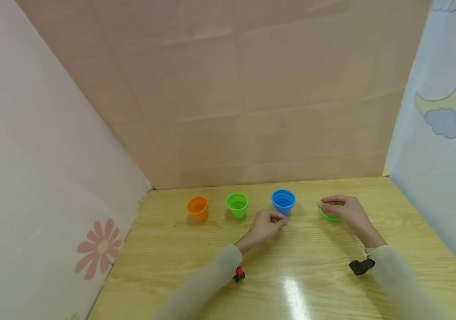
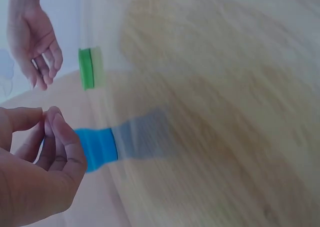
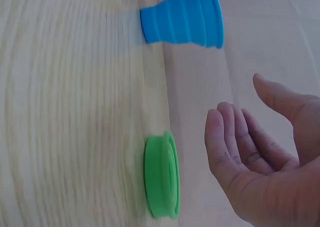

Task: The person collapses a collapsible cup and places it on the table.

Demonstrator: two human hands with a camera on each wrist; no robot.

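Note:
A blue collapsible cup (image 1: 283, 200) stands upright and extended on the table. My left hand (image 1: 265, 226) hovers just in front of it with loosely curled fingers, thumb tip close to the fingertips, holding nothing. In the left wrist view, that hand partly hides the blue cup (image 2: 100, 146). A second collapsible cup, green and folded flat (image 3: 161, 177), lies to the right of the blue one. Over it is my right hand (image 1: 347, 213), apart from the cup, its fingers relaxed and thumb spread in the right wrist view.
An extended green cup (image 1: 237, 203) and an extended orange cup (image 1: 198, 208) stand upright to the left of the blue one, in a rough row. Behind the wooden table (image 1: 171, 275) hangs a tan cloth backdrop (image 1: 252, 98). Patterned pale panels flank both sides.

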